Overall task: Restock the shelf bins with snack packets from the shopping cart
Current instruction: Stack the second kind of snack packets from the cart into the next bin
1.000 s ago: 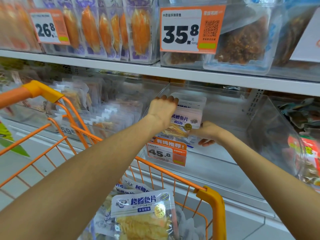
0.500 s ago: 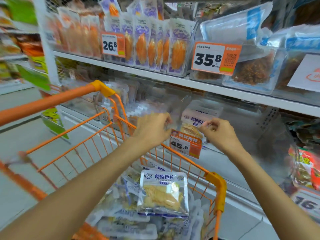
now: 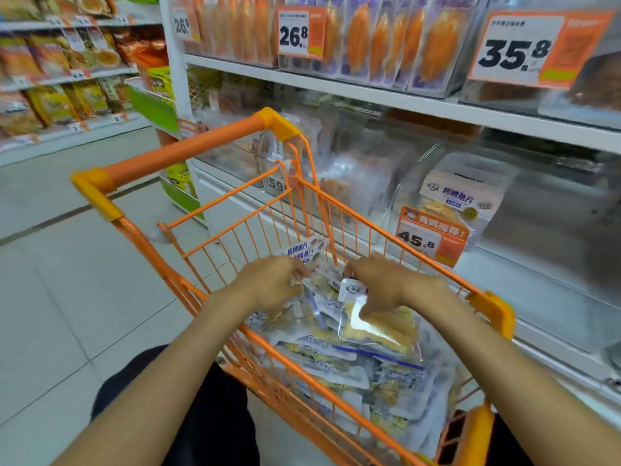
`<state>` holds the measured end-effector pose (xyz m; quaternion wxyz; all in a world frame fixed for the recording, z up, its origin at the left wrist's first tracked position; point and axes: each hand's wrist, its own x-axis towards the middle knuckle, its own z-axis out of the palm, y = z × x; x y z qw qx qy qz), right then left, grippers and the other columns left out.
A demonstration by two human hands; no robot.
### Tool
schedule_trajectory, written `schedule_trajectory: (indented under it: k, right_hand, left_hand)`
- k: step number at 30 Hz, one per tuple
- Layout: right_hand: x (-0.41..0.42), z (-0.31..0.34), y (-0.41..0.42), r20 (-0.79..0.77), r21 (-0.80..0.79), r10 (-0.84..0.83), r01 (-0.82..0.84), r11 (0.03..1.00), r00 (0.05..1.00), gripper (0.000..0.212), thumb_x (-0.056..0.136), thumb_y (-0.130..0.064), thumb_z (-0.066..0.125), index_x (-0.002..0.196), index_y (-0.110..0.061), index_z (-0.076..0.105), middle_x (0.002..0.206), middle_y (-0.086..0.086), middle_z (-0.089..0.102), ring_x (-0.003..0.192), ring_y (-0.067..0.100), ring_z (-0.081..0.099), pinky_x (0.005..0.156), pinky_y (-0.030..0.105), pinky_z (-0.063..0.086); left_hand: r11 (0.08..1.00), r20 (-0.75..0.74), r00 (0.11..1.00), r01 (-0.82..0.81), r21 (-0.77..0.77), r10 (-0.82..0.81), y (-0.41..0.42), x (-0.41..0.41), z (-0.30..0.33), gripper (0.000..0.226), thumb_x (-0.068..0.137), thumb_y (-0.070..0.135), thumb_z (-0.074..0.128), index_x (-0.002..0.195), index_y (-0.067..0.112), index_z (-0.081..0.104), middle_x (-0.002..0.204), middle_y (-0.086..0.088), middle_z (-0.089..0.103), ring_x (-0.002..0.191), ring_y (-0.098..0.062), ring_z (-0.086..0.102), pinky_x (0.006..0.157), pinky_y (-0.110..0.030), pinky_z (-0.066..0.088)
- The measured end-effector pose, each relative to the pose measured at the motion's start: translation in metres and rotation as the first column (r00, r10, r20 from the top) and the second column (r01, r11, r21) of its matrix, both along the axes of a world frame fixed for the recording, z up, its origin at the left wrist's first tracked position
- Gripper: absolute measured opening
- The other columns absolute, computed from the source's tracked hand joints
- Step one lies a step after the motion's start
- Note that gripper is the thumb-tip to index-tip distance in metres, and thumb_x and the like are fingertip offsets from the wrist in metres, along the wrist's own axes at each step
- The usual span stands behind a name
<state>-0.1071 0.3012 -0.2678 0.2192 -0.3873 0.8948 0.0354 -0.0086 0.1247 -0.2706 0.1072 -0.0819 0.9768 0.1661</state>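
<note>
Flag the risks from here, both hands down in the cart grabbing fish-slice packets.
1. The right hand pinches a glossy fish-slice packet by its top edge only; it could slip out on the lift.
2. The left hand grips several packets at once; one may drop onto the floor.
3. The clear bin sits behind the cart's orange rim and the 45.8 price tag; packets carried across could snag either.

Shopping cart (image 3: 268,210) is showing orange-coated metal wire, smooth, with glossy yellow plastic corner caps (image 3: 494,311). Snack packets (image 3: 379,327) are presenting clear, glossy plastic film, glinting. Shelf bin (image 3: 420,183) is appearing as transparent smooth plastic. Price tag (image 3: 431,238) is looking matt.
</note>
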Motion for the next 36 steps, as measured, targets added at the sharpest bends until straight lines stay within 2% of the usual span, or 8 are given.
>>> schedule_trajectory:
  k: [6, 11, 17, 20, 24, 29, 33, 36]
  right_hand:
    - [0.011, 0.010, -0.002, -0.147, 0.156, -0.039, 0.062, 0.986, 0.988, 0.031, 0.081, -0.024, 0.074, 0.097, -0.009, 0.052, 0.089, 0.004, 0.055, 0.083, 0.023, 0.057, 0.066, 0.032, 0.043]
    - [-0.003, 0.017, 0.001, 0.205, -0.173, 0.009, 0.028, 0.985, 0.979, 0.020, 0.085, -0.020, 0.071, 0.100, -0.009, 0.065, 0.092, 0.003, 0.063, 0.082, 0.016, 0.058, 0.070, 0.026, 0.045]
    - [-0.010, 0.020, -0.004, 0.505, -0.642, 0.039, 0.345, 0.685, 0.862, 0.006, 0.086, -0.016, 0.069, 0.088, -0.015, 0.064, 0.051, -0.005, 0.058, 0.045, 0.008, 0.045, 0.051, 0.024, 0.039]
    - [-0.010, 0.025, -0.007, 0.565, -0.712, 0.001, 0.487, 0.505, 0.825, 0.016, 0.083, -0.021, 0.072, 0.095, -0.012, 0.067, 0.059, -0.007, 0.068, 0.064, 0.006, 0.063, 0.084, 0.032, 0.053]
    - [-0.009, 0.023, -0.001, 0.473, -0.660, -0.040, 0.385, 0.645, 0.880, 0.034, 0.077, -0.028, 0.078, 0.106, -0.016, 0.066, 0.101, 0.004, 0.071, 0.091, 0.018, 0.067, 0.092, 0.042, 0.050]
    - [-0.014, 0.021, 0.003, 0.167, -0.741, -0.353, 0.353, 0.571, 0.921, 0.032, 0.081, -0.023, 0.075, 0.107, -0.022, 0.055, 0.090, -0.007, 0.064, 0.081, 0.013, 0.059, 0.075, 0.034, 0.049]
    - [-0.001, 0.010, 0.016, -0.134, -0.356, -0.198, 0.140, 0.924, 0.971, 0.030, 0.078, -0.039, 0.076, 0.099, -0.025, 0.060, 0.099, -0.005, 0.060, 0.094, 0.018, 0.058, 0.068, 0.029, 0.043]
    - [0.010, -0.010, 0.016, -0.314, -0.122, -0.033, -0.006, 0.992, 0.949, 0.035, 0.081, -0.039, 0.072, 0.111, -0.023, 0.061, 0.117, 0.001, 0.049, 0.111, 0.023, 0.047, 0.069, 0.031, 0.036]
  left_hand:
    - [0.996, 0.101, 0.991, 0.088, 0.008, -0.089, 0.009, -0.005, -0.007, 0.044, 0.097, 0.033, 0.050, 0.139, 0.022, 0.046, 0.137, 0.005, 0.053, 0.118, -0.019, 0.054, 0.098, -0.037, 0.045]
    - [0.956, 0.172, 0.983, 0.008, 0.293, -0.061, 0.017, -0.005, 0.002, 0.072, 0.093, 0.039, 0.057, 0.151, 0.016, 0.022, 0.148, -0.003, 0.040, 0.129, -0.022, 0.046, 0.106, -0.038, 0.039]
    - [0.743, 0.143, 0.976, -0.217, 0.634, 0.163, 0.014, -0.001, 0.015, 0.037, 0.076, 0.035, 0.076, 0.107, 0.017, 0.064, 0.101, 0.004, 0.067, 0.098, -0.014, 0.062, 0.089, -0.029, 0.048]
    - [0.667, 0.064, 0.932, -0.302, 0.681, 0.356, 0.008, 0.000, 0.022, 0.059, 0.082, 0.042, 0.069, 0.131, 0.013, 0.054, 0.132, -0.005, 0.054, 0.119, -0.019, 0.053, 0.089, -0.026, 0.040]
    - [0.605, -0.028, 0.876, -0.310, 0.734, 0.482, 0.003, 0.002, 0.026, 0.069, 0.090, 0.034, 0.063, 0.147, 0.011, 0.032, 0.148, -0.009, 0.039, 0.133, -0.022, 0.041, 0.088, -0.025, 0.034]
    - [0.684, -0.195, 0.781, -0.363, 0.633, 0.594, -0.006, 0.009, 0.025, 0.055, 0.095, 0.032, 0.055, 0.139, 0.003, 0.041, 0.142, -0.019, 0.044, 0.126, -0.032, 0.046, 0.094, -0.042, 0.042]
    - [0.717, -0.245, 0.779, -0.340, 0.609, 0.577, -0.009, 0.008, 0.023, 0.027, 0.098, 0.023, 0.051, 0.125, 0.017, 0.053, 0.118, -0.002, 0.054, 0.110, -0.018, 0.049, 0.089, -0.034, 0.040]
    - [0.656, -0.229, 0.770, -0.301, 0.692, 0.595, -0.008, 0.008, 0.025, 0.019, 0.099, 0.017, 0.049, 0.117, 0.021, 0.053, 0.109, 0.004, 0.052, 0.103, -0.014, 0.048, 0.084, -0.030, 0.036]
